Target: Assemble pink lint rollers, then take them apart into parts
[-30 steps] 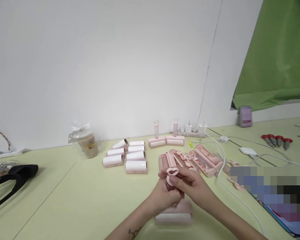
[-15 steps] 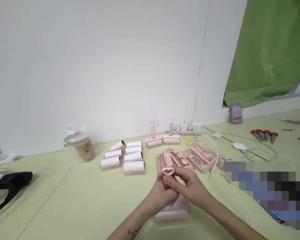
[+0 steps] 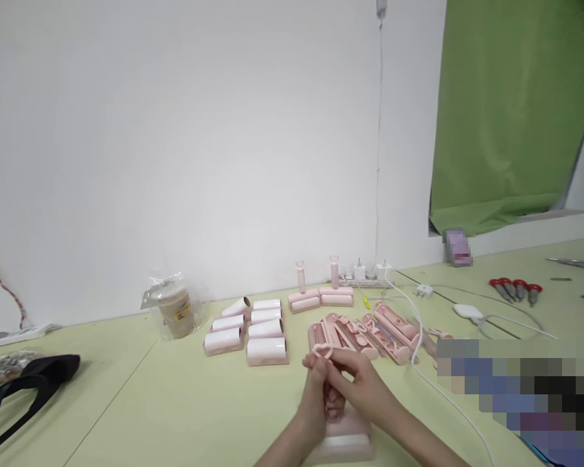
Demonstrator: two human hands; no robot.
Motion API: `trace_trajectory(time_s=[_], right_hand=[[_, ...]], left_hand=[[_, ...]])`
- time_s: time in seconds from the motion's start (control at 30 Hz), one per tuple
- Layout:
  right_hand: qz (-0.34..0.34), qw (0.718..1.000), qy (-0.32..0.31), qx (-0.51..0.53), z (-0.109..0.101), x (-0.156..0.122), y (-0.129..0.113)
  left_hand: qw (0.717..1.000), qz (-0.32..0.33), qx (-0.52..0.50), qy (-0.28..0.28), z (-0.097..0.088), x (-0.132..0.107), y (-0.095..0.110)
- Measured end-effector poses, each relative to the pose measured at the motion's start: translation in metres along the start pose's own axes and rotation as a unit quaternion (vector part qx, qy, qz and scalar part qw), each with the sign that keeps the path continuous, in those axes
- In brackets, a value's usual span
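Both hands are closed around the handle of a pink lint roller (image 3: 349, 427) near the front of the table. Its heart-shaped end loop (image 3: 322, 351) pokes out above the fingers, and most of the handle is hidden by them. My left hand (image 3: 315, 392) wraps the handle with the thumb raised along it. My right hand (image 3: 359, 383) grips the handle just below the loop, fingers bent over it. Under the hands the roller head with its white roll lies crosswise, partly covered by the wrists.
White sticky-paper rolls (image 3: 267, 351) lie in two columns to the left. Two assembled lint rollers (image 3: 335, 296) stand by the wall near a power strip (image 3: 365, 283). Loose pink parts (image 3: 392, 331) and a white cable (image 3: 448, 389) are at right; a bagged cup (image 3: 175, 311) sits left.
The view has tilted up and shifted, so the table things appear lower. My left hand has turned more upright, its thumb now along the handle. Both hands keep hold of the lint roller.
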State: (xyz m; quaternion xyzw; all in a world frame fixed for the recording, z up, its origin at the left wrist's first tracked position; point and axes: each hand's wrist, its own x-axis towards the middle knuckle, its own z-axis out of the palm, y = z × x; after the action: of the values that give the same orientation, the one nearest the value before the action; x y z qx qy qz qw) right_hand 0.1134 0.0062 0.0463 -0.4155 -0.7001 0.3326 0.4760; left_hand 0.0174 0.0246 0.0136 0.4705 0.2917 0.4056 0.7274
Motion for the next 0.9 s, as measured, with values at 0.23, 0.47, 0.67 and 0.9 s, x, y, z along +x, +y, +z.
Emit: trace_trajectory(time_s=[0.23, 0.47, 0.67, 0.9], right_hand=[[-0.020, 0.999, 0.040, -0.009, 0.008, -0.007, 0.005], [-0.046, 0.987, -0.148, 0.041, -0.014, 0.023, -0.017], [-0.073, 0.984, -0.151, 0.058, -0.012, 0.028, -0.015], [0.001, 0.994, -0.065, 0.090, -0.003, 0.006, 0.009]], left_hand=[[0.998, 0.033, -0.031, 0.042, 0.009, -0.002, -0.002], [0.996, -0.022, -0.032, -0.080, 0.002, 0.000, 0.002], [0.996, -0.009, -0.038, -0.086, 0.001, 0.004, -0.003], [0.998, -0.008, -0.065, -0.019, 0.009, -0.001, -0.001]])
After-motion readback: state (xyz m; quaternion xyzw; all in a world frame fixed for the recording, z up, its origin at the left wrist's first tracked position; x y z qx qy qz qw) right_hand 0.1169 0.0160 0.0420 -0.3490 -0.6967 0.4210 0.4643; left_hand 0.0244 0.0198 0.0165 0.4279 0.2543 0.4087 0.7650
